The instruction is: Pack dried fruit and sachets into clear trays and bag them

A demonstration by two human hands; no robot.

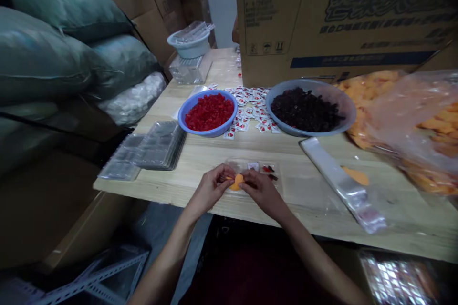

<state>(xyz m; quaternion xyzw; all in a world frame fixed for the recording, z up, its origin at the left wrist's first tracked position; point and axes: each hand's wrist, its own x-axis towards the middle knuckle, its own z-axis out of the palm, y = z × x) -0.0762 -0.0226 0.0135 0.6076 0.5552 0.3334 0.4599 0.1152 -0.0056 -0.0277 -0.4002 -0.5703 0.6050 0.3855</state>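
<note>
Our left hand and right hand meet, their fingers clamped from 2 sides on a soft orange dried-fruit slice, pinching it steady just above a clear plastic compartment tray; beyond the fingers, a round blue bowl of diced red fruit and a grey bowl of dark dried berries stay within easy reach

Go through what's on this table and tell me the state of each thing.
Left hand, pinching the orange piece
Right hand, pinching the same piece
Orange piece, held over the tray
Clear tray, uncovered, with dark red bits inside
Blue bowl, filled with diced red fruit
Grey bowl, filled with dark dried fruit
Plastic bag, holding orange pieces
Spare trays, stacked flat
</note>
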